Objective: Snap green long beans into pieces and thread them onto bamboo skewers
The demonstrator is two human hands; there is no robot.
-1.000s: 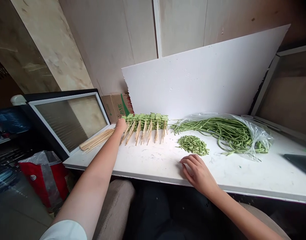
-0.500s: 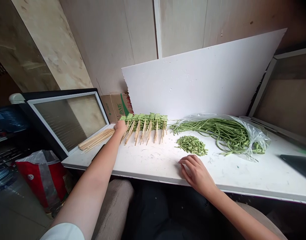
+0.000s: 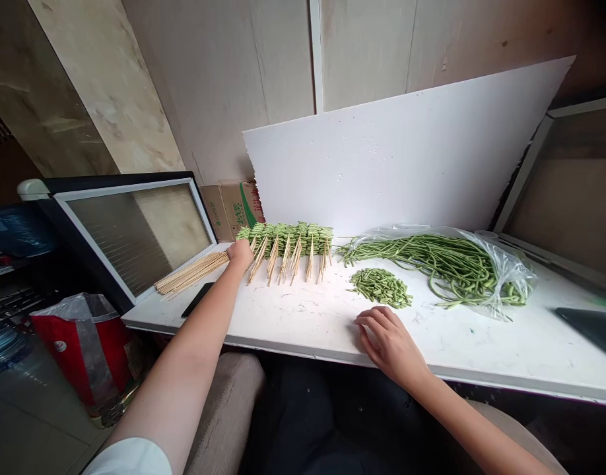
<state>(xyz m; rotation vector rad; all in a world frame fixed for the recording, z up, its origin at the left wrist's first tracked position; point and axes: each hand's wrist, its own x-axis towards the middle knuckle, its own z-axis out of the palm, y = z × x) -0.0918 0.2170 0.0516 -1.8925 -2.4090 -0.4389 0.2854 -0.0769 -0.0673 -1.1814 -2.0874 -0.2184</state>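
My left hand (image 3: 241, 255) sits curled at the left end of the skewered beans (image 3: 288, 239) (whether it's gripping a skewer, I can't tell). My right hand (image 3: 389, 344) lies open and empty on the counter (image 3: 303, 323). That far row looks done; the cut beans (image 3: 381, 287) at centre, long beans (image 3: 432, 264) in the plastic bag (image 3: 513, 277) at right, and bare skewers (image 3: 191, 274) at left look left.

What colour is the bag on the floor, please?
The bag is red with a grey band, best seen in the head view.
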